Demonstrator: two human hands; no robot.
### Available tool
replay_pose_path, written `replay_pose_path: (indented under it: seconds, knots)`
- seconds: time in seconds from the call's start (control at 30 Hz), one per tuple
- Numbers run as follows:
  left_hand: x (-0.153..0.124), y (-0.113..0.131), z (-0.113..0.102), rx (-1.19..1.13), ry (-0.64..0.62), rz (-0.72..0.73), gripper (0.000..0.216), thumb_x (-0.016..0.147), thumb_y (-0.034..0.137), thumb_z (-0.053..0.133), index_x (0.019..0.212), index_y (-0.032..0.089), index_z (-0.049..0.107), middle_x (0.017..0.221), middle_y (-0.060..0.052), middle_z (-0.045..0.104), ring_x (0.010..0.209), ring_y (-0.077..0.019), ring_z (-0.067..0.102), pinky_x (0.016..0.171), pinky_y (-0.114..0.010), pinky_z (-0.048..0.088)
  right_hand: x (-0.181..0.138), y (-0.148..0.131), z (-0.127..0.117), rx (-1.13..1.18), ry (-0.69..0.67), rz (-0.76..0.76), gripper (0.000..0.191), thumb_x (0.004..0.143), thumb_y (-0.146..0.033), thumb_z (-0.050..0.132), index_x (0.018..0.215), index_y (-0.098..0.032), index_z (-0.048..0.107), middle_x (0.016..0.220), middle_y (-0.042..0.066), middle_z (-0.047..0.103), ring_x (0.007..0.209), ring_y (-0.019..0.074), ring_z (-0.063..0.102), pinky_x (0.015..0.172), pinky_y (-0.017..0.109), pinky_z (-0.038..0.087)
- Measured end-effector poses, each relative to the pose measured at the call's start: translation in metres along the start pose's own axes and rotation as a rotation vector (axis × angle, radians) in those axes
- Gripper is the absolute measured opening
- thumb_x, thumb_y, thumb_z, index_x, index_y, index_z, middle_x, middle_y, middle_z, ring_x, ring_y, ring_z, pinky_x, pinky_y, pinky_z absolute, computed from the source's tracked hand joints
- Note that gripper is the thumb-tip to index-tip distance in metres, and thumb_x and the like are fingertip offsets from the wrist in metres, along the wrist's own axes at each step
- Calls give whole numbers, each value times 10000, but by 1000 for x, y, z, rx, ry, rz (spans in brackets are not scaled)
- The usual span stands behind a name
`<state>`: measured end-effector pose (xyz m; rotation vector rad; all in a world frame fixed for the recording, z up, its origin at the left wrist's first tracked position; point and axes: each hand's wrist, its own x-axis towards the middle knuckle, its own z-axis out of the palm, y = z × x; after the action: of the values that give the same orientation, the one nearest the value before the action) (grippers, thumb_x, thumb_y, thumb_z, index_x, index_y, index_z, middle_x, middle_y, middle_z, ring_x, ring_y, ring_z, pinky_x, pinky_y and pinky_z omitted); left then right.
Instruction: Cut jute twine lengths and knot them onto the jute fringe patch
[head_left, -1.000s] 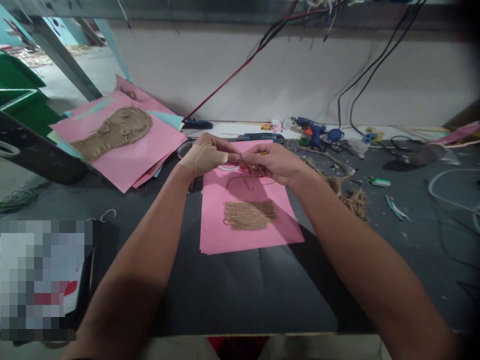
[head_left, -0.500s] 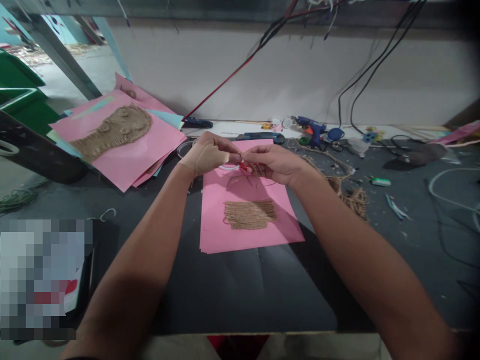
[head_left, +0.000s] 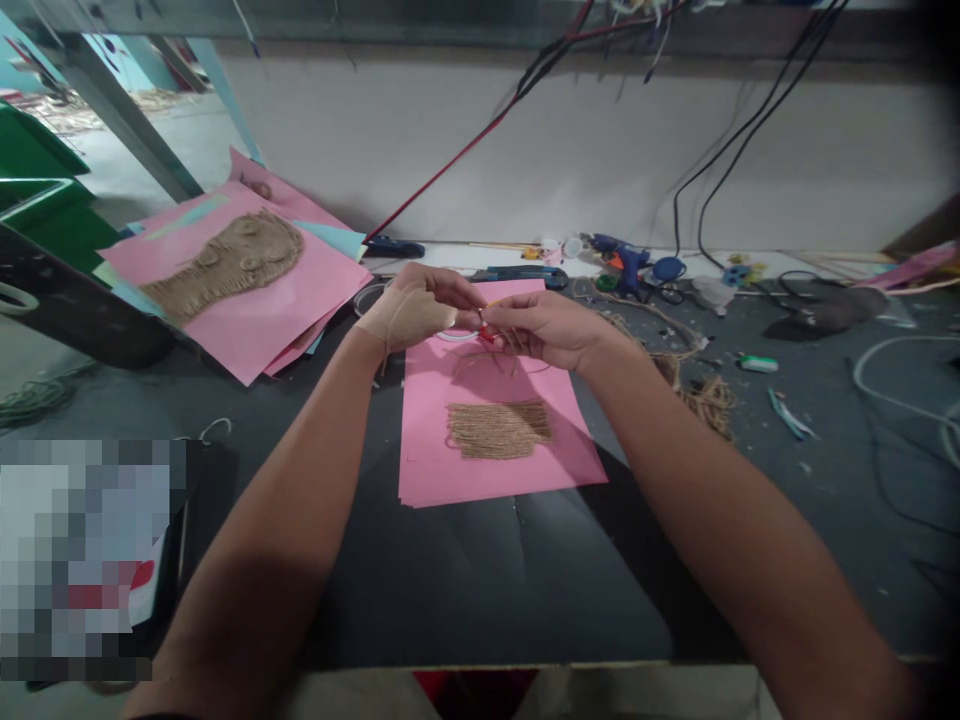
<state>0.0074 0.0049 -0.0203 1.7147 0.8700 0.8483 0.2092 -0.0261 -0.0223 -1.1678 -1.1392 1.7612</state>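
My left hand (head_left: 420, 305), wrapped in a tan bandage, and my right hand (head_left: 547, 328) meet above the far end of a pink paper sheet (head_left: 495, 475). Both pinch thin jute twine (head_left: 504, 345) between their fingertips. A small red object (head_left: 486, 334) shows between the two hands, at my right fingertips. On the sheet, nearer me, lies a glued patch of jute strands (head_left: 499, 428). A clear ring of tape (head_left: 375, 297) lies partly hidden under my left hand.
A stack of pink and blue sheets with a larger jute shape (head_left: 225, 262) lies at the left. Loose jute cord (head_left: 701, 395) piles up right of my right wrist. A blue glue gun (head_left: 628, 258), cables and small bits line the back wall. A green bin (head_left: 34, 190) stands far left.
My fingertips have shifted slightly while working the twine; the red object now shows more plainly between my hands. The arms stay in the same place.
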Motion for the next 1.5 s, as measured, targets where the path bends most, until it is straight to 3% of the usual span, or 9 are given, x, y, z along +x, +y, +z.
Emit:
replay_pose_path:
  seconds: [0.3, 0.6, 0.83, 1.1, 1.5]
  knots:
    - [0, -3, -3, 1, 18, -9, 258, 642, 245, 847, 869, 143, 779, 873, -106, 777, 852, -228, 737, 868, -413, 598, 2, 1, -1, -17, 6, -10, 79, 821, -160, 796, 818, -123, 726, 763, 61, 722, 662, 102, 654, 699, 209, 588]
    - [-1, -2, -3, 15, 9, -26, 254, 670, 254, 832, 877, 119, 774, 871, -120, 770, 860, -222, 726, 868, -401, 583, -1, 0, -2, -45, -60, -72, 204, 763, -245, 868, 756, -153, 687, 664, 15, 665, 642, 110, 626, 806, 306, 617]
    - [-4, -1, -11, 81, 43, 16, 285, 661, 308, 868, 840, 107, 775, 822, -101, 758, 784, -199, 694, 776, -343, 566, -6, -5, -4, -139, -104, -87, 248, 727, -258, 881, 847, -179, 679, 788, 29, 704, 637, 106, 608, 577, 232, 525]
    - [-6, -2, -16, 81, 74, 2, 241, 656, 268, 859, 818, 109, 776, 791, -99, 743, 738, -186, 663, 693, -324, 535, -11, -10, -11, -282, -11, -191, 211, 742, -300, 859, 824, -202, 691, 790, 35, 720, 596, 110, 554, 529, 275, 437]
    - [-5, -8, -25, 70, 89, 9, 221, 652, 284, 864, 805, 142, 790, 813, -76, 756, 741, -167, 673, 680, -299, 521, -11, -16, -26, -523, 57, -220, 173, 763, -370, 843, 807, -224, 762, 807, 50, 752, 667, 152, 627, 593, 309, 505]
